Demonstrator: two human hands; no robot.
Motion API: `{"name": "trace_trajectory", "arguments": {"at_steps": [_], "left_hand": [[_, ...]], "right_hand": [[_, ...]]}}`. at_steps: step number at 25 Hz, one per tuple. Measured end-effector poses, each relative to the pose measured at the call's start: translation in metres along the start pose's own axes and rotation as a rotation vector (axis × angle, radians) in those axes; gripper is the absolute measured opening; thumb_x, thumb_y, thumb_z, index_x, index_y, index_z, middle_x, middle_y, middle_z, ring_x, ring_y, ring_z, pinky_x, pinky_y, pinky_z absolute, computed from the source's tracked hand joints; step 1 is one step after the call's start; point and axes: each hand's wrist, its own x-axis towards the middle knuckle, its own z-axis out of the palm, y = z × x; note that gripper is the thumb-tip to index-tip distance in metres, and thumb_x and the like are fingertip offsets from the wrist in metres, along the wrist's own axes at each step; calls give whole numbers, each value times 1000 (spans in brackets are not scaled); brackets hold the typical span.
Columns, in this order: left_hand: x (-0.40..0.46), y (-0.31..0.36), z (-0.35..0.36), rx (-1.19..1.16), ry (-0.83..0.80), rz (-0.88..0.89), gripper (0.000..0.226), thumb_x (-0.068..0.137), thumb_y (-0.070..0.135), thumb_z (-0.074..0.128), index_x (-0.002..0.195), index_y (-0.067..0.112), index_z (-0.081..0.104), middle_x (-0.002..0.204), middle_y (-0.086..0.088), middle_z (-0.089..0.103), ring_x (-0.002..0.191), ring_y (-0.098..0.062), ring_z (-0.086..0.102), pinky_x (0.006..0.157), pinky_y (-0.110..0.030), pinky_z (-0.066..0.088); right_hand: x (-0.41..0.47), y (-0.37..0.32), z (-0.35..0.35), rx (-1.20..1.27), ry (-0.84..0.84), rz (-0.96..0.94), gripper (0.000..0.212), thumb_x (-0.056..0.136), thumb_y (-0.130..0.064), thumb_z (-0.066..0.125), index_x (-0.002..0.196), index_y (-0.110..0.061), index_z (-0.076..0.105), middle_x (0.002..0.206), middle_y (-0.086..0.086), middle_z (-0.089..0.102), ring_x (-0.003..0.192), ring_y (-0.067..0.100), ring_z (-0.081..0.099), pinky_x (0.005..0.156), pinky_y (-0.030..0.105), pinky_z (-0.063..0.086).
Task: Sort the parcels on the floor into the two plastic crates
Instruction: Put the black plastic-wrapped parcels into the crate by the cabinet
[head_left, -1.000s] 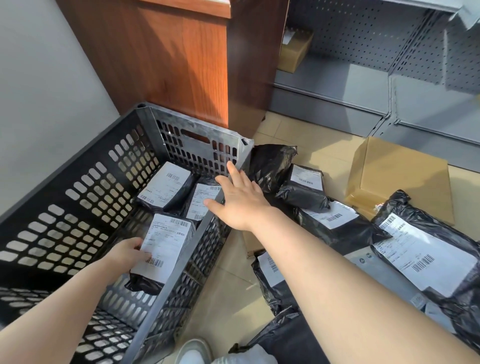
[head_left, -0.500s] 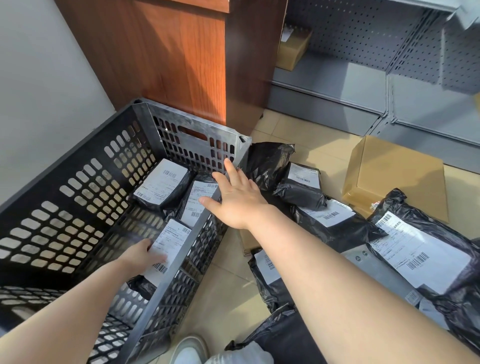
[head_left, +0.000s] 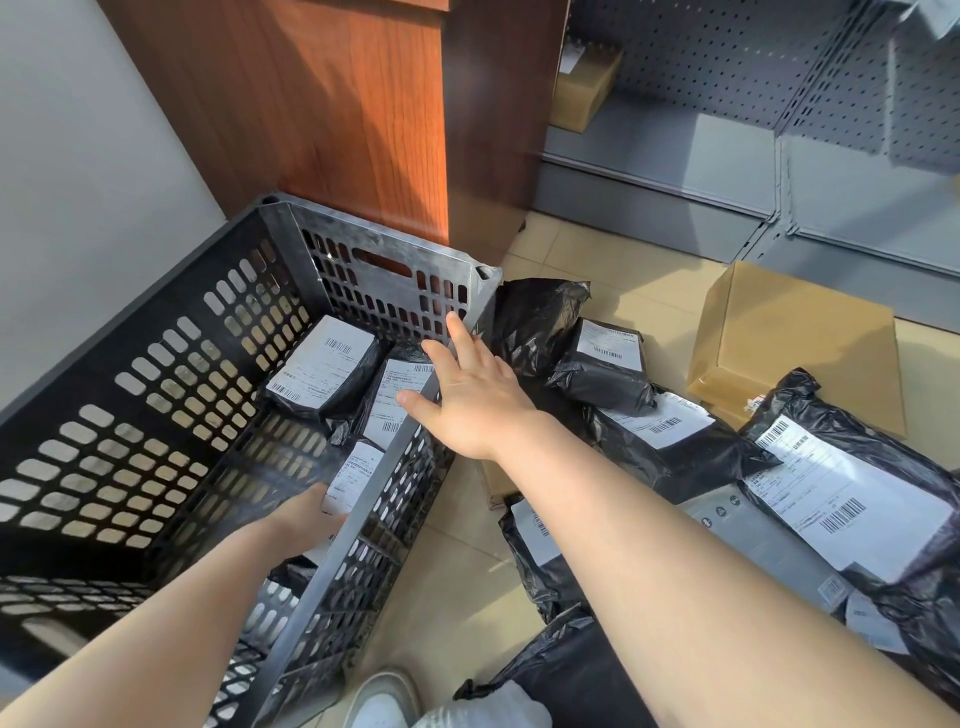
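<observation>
A black perforated plastic crate stands on the floor at the left. Two black parcels with white labels lie at its far end. My left hand is deep inside the crate and holds a third black labelled parcel against the right wall; its fingers are partly hidden. My right hand is spread flat, fingers straight, resting on the crate's right rim. Several black labelled parcels lie piled on the floor right of the crate. Only one crate is in view.
A brown cardboard box lies on the tiled floor at the right. A wooden cabinet stands behind the crate. Grey metal shelving with a small carton fills the back right. A white shoe shows at the bottom.
My left hand has lowered the labelled parcel deeper into the crate along the right wall. My right hand has stayed on the rim.
</observation>
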Motion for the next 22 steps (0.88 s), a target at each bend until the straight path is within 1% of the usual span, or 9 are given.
{"name": "trace_trajectory", "arguments": {"at_steps": [4,5,6,8,10,14,17,20,22], "left_hand": [[40,-23,6,-181,-18,-51,52,98,31,48,141,7,35,128,-31,56,103,-39,58,92,-43,46],[69,-44,11,-189,-26,-41,62,91,43,52,142,12,36,132,-31,54,103,-37,59,91,-38,47],[80,-52,15,-191,-27,4,78,78,55,56,144,19,34,135,-27,54,108,-35,61,97,-42,49],[73,-47,11,-195,-31,25,96,70,54,62,151,22,21,139,-22,52,119,-38,57,101,-49,48],[9,-5,-4,-114,-5,31,87,89,35,61,155,16,8,141,-25,48,126,-42,51,104,-50,43],[-39,32,-23,-219,78,81,70,101,44,45,157,16,14,161,-10,26,145,-31,29,117,-42,23],[-55,55,-38,-332,147,153,63,102,52,34,154,18,27,156,-7,35,141,-29,36,114,-41,26],[-83,91,-51,-423,221,258,54,103,49,31,149,21,37,147,0,46,124,-19,50,96,-31,38],[-101,118,-52,-383,281,391,49,105,42,32,148,19,38,145,0,46,126,-17,48,97,-26,34]], "right_hand": [[-5,4,-4,26,23,-36,76,97,-66,33,159,-28,10,165,-4,-20,152,23,-12,123,46,3],[-7,6,-6,49,32,-51,75,97,-64,35,159,-28,10,165,-5,-17,153,21,-12,123,45,3],[-10,10,-7,73,40,-67,75,98,-63,37,159,-28,11,166,-7,-15,153,19,-12,123,44,4],[-19,16,-9,111,52,-87,75,98,-61,39,159,-27,9,166,-9,-12,153,15,-11,122,41,3],[-28,20,-10,137,60,-81,75,98,-60,40,159,-28,8,166,-9,-10,153,15,-10,123,41,4],[-46,21,-19,207,67,-23,75,98,-59,42,159,-31,8,167,-5,-3,153,16,-9,123,44,5],[-63,25,-34,223,87,9,75,98,-58,44,159,-31,8,167,-5,-1,153,17,-8,124,46,7],[-83,36,-51,216,127,41,74,97,-58,44,158,-31,11,167,-4,3,153,18,-5,124,45,8],[-99,52,-61,181,143,70,74,98,-58,43,158,-30,12,167,-1,6,153,20,-2,123,44,9]]}}
